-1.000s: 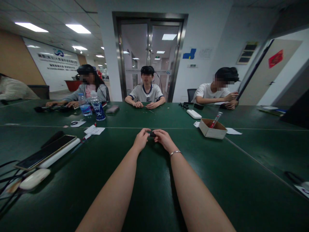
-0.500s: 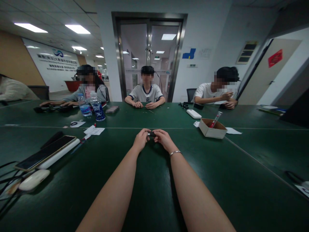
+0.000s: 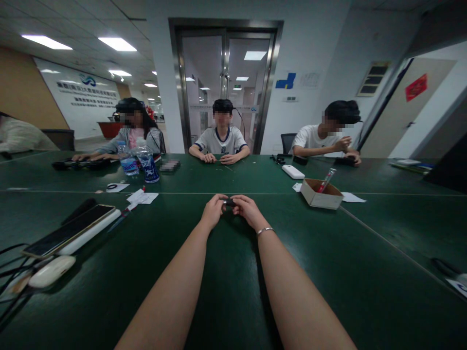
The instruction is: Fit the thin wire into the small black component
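Both my hands meet over the green table (image 3: 233, 253), straight ahead of me. Between them is a small dark piece (image 3: 229, 203) with a light, metallic-looking bit at its left end; its kind is too small to make out. My left hand (image 3: 214, 211) pinches the left end with thumb and fingers. The right end sits in the closed fingers of my right hand (image 3: 248, 210), which has a silver bracelet (image 3: 265, 230) at the wrist. Fingers cover much of the piece.
On the left lie a phone (image 3: 73, 228), a white rounded device (image 3: 51, 272) and cables. Two bottles (image 3: 147, 164) stand behind papers (image 3: 143, 196). To the right are an open box (image 3: 321, 197) holding a tube and a white power bank (image 3: 293, 171). Several people sit around the table.
My hands and the small dark piece stay in the same place. Across the table, the person on the right has lifted their head slightly, and the left person's hands have shifted a little.
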A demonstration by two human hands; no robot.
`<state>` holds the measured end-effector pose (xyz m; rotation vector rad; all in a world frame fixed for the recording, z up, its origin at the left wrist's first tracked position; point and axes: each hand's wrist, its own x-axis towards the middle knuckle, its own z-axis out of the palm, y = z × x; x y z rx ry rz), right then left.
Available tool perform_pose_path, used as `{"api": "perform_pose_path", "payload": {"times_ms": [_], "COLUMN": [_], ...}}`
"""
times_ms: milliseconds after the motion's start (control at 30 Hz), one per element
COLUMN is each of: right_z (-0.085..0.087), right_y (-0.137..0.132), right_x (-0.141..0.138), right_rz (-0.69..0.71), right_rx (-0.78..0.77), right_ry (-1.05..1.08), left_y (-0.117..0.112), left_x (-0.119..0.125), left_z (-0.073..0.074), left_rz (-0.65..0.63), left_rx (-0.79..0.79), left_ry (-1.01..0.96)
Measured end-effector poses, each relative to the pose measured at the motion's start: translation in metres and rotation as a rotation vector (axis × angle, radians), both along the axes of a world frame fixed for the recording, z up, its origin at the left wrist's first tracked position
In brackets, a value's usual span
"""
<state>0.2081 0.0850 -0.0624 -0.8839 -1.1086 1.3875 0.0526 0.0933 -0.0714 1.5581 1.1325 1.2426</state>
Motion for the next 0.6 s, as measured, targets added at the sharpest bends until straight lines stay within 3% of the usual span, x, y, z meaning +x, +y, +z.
{"api": "perform_pose_path", "payload": {"times_ms": [200,333,433,533,600], "right_z": [-0.002,-0.001,0.002,0.005,0.007], "right_y": [0.001,0.002,-0.001,-0.005,-0.007], "right_x": [-0.004,-0.010,-0.013,-0.014,-0.015], "right_rz": [0.097,0.029,-0.026,0.002,0.031], "right_rx": [0.117,0.102,0.029,-0.032,-0.038], "right_ry": [-0.222,-0.444,-0.339,-0.158,-0.167], "left_y": [-0.002,-0.008,-0.014,-0.018,-0.019], "left_x": [-0.002,-0.002,0.001,0.006,0.008], "left_z": [0.003,0.007,0.010,0.014,0.022], "left_rz": [0.095,0.067,0.078,0.088,0.053], "left_rx": [0.055,0.096,0.090,0.080,0.085], "left_ry": [0.056,0.353,0.497,0.597,0.681]}}
